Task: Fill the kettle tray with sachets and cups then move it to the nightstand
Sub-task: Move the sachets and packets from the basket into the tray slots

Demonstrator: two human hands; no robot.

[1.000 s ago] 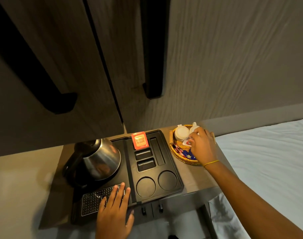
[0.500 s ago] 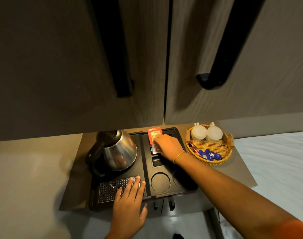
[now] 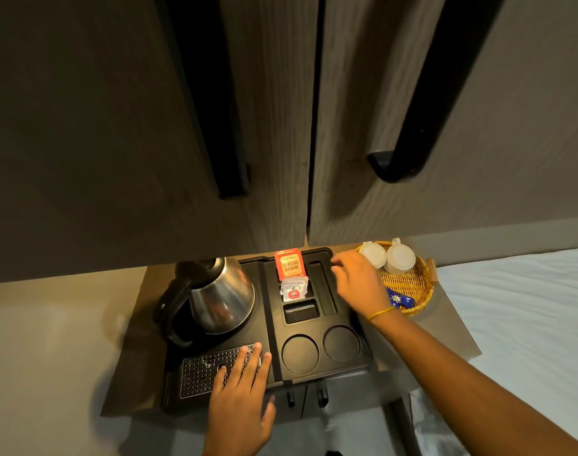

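Two sachets stand in the black kettle tray point(image 3: 317, 370): an orange sachet point(image 3: 289, 264) at 12 o'clock and a white sachet point(image 3: 293, 288) just below it. The left hand point(image 3: 240, 403) lies flat, fingers spread, on the drip grille point(image 3: 202, 371). The right hand point(image 3: 360, 283) hovers loosely curled, holding nothing, between tray and wicker basket point(image 3: 412, 291). Two cups point(image 3: 388, 256) sit inverted in the basket at 2 o'clock. Kettle point(image 3: 215, 297) at 9 o'clock.

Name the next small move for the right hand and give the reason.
Probably reach on to the basket and pick up a blue sachet: the right hand looks empty, two tray slots hold sachets, and the slot below them is bare.
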